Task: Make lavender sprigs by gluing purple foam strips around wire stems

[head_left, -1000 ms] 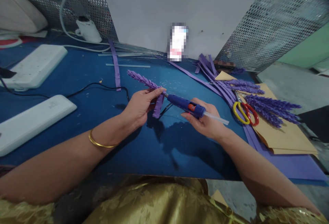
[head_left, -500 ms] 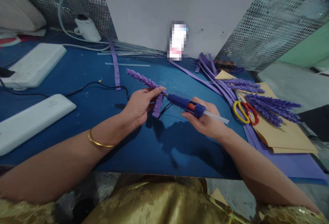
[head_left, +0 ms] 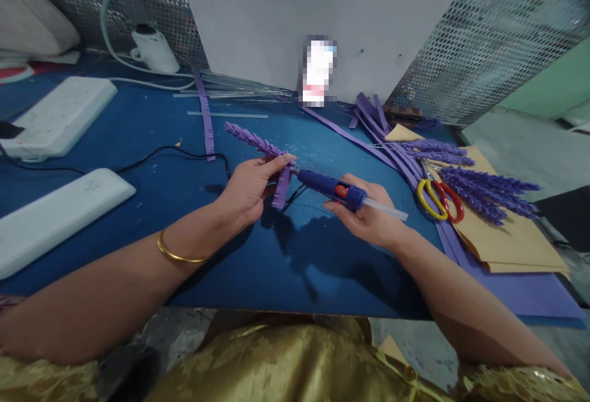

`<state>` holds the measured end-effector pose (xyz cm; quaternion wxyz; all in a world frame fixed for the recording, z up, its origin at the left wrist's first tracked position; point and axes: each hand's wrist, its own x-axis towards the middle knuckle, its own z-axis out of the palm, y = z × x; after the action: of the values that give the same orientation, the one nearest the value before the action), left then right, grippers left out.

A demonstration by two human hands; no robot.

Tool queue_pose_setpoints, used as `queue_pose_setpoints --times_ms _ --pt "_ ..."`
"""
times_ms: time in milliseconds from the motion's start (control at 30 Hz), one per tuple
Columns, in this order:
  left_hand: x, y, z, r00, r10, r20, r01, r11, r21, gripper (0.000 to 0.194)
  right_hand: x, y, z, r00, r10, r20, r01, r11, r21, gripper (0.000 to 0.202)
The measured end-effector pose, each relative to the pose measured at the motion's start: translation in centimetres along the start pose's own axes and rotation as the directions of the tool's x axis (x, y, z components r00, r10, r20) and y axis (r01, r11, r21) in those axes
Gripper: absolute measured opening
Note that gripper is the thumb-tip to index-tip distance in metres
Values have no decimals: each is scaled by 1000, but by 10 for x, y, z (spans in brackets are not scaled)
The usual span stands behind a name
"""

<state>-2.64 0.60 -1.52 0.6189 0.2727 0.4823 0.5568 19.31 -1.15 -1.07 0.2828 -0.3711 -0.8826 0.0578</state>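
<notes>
My left hand is closed in a pinch on a purple paper lavender stem, whose tip points up and to the left. From the pinch hangs the loose end of a fringed purple paper strip. A blue hot glue gun is gripped in my right hand, its nozzle touching or very close to the strip by my left fingertips. A clear glue stick sticks out of the gun's back end. My right fingers are partly hidden behind the gun.
Finished purple lavender sprigs and red-and-yellow scissors lie on brown paper at right. Purple strips lie behind them. A lit phone leans on the wall. At left are a power strip and a white power bank.
Almost nothing differs. The glue gun and both hands keep nearly the same pose, with only a very slight shift of the whole view.
</notes>
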Motion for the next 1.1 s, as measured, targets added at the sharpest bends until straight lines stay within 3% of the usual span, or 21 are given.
queue_pose_setpoints --times_ms 1100 --pt "0 1 1 1000 13 -10 -13 1000 16 31 -1 -4 -1 999 -3 40 2 1000 25 30"
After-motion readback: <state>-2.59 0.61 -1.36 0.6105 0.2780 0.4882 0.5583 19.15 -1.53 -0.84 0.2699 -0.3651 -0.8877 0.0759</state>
